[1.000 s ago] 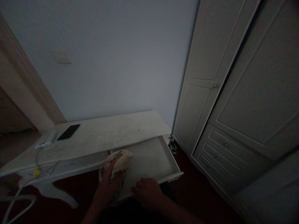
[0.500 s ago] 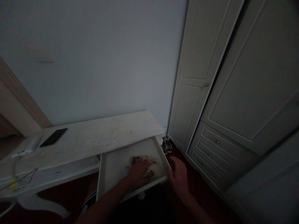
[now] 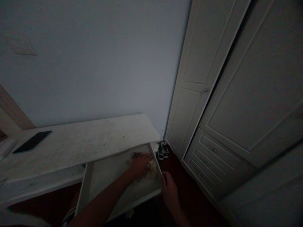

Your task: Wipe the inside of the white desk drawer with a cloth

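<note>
A white drawer (image 3: 104,178) is pulled out of the white desk (image 3: 94,135). Inside it, towards the far right, lies a crumpled cream cloth (image 3: 152,170) with dark patterning. My left hand (image 3: 139,165) presses on this cloth with fingers curled over it, hiding part of it. Outside the drawer, my right hand (image 3: 169,189) is closed on the top edge of its right side wall, near the front corner. Dim light leaves the fingertips of both hands unclear.
A dark phone or tablet (image 3: 33,142) lies on the desk's left part, beside a white object (image 3: 7,147) cut off by the frame. Shoes (image 3: 163,151) stand on the dark red floor between desk and wardrobe (image 3: 182,110). The wardrobe fills the right side.
My left hand has pushed the cloth towards the drawer's far right side. My right hand has closed on the side wall. The view has shifted to the right.
</note>
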Available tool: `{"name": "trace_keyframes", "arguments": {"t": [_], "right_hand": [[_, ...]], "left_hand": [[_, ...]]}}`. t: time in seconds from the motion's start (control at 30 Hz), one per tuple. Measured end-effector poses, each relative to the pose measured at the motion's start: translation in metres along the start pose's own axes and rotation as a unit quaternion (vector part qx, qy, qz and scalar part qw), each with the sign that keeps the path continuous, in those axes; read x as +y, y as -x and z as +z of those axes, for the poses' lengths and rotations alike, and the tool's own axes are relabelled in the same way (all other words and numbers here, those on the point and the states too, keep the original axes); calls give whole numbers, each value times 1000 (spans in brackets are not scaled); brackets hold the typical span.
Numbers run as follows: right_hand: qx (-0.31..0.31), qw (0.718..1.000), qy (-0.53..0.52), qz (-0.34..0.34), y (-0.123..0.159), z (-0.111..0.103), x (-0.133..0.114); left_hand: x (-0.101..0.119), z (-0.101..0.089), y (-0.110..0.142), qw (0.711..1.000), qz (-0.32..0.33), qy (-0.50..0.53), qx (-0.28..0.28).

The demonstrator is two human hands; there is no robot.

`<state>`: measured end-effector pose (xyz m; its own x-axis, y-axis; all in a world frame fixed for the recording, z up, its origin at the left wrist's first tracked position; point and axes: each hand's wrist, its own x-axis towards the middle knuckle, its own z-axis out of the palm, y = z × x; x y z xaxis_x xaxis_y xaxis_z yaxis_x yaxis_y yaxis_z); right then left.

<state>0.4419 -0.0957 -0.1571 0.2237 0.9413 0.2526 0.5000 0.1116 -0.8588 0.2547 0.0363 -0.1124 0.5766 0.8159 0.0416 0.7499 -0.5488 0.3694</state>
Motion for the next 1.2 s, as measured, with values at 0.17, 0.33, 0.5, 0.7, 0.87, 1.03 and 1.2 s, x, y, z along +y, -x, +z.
{"name": "trace_keyframes", "arguments": {"t": [0.17,0.33,0.5,0.7,0.87,1.03,1.2], "right_hand": [[21,1000,-14,-14,2,1,-2],[18,999,-25,-11,3,1,-4],[10,1000,-16,5,3,0,-3],[29,998,-45,22,2,4,-3],[42,998,-44,22,0,5,-7],[52,998,-16,7,-4,2,-12],[54,998,-10,0,-3,3,-12]], "left_hand": [[-35,-23,-18,987,-104,36,120],[-55,-30,-10,972,-144,59,179],[-74,-43,32,972,-179,-1,154],[-93,-72,106,971,-227,-57,49],[-87,-78,152,978,-192,-60,-58],[-67,-70,171,977,-140,3,-162],[-67,-76,175,963,-126,132,-199]]}}
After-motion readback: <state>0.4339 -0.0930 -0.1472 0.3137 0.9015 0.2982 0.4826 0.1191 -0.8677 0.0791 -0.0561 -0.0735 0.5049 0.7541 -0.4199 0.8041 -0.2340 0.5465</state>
